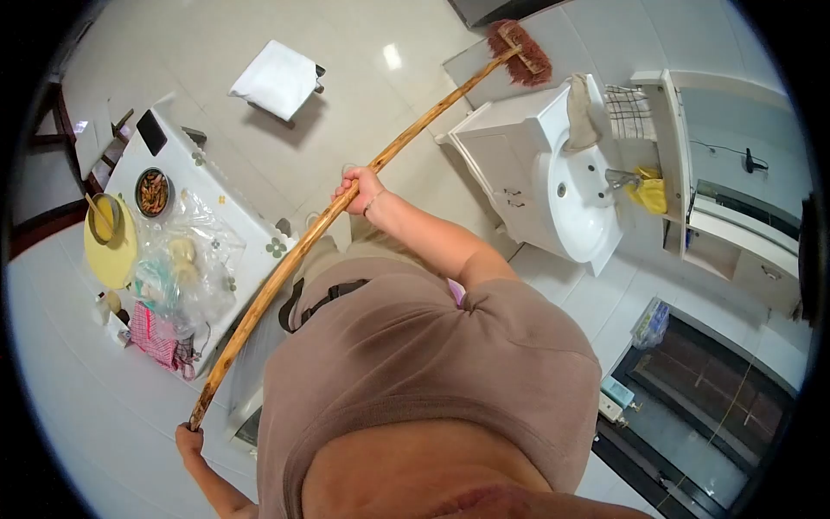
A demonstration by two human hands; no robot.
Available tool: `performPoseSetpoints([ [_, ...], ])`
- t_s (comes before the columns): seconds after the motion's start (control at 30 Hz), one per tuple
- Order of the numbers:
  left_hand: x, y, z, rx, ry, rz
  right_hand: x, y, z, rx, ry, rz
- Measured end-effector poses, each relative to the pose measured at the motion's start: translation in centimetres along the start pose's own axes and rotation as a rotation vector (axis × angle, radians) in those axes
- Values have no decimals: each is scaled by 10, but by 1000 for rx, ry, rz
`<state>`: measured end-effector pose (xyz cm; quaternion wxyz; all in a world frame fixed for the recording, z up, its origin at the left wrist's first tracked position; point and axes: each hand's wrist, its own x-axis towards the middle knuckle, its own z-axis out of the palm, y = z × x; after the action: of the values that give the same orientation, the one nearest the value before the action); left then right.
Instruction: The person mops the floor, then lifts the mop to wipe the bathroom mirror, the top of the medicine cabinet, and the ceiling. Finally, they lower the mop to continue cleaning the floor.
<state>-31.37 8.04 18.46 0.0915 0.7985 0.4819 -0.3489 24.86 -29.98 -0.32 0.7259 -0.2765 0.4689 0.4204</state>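
A long wooden-handled mop (285,272) runs diagonally across the head view, its reddish-brown fringed head (526,65) on the floor at the top right beside the washbasin cabinet. My right hand (361,190) is closed around the middle of the handle, with a thin bracelet at the wrist. At the lower left, my left hand (189,439) grips the handle's end. Between the two hands, the pole passes along the near edge of the table.
A table (246,229) at left bears a bowl of food (153,192), plastic bags (194,259), a phone (151,131) and a checked cloth (157,337). A white-topped stool (277,80) stands on the tiled floor. To the right is a washbasin (566,216) with a mirror cabinet.
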Motion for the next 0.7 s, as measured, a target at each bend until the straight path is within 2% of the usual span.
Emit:
performPoseSetpoints([
  [0.07,-3,14,-8,11,-16,-5,20,-10,-6,12,29,39],
  [0.13,-6,33,-16,118,102,28,45,-24,-12,6,-2,68],
  [0.27,-17,90,-57,209,47,-44,100,-56,-26,72,-3,146],
  [0.33,-22,122,-79,289,-4,-74,118,-75,-23,23,100,137],
  [0.47,-36,189,-115,359,12,-81,156,-114,-34,72,72,221],
  [0.57,-45,248,-145,378,-9,-87,169,-139,-36,37,112,190],
  [0.63,-47,267,-156,387,24,-103,169,-151,-32,-6,145,131],
  [0.7,-48,266,-163,397,39,-101,173,-151,-32,29,145,172],
])
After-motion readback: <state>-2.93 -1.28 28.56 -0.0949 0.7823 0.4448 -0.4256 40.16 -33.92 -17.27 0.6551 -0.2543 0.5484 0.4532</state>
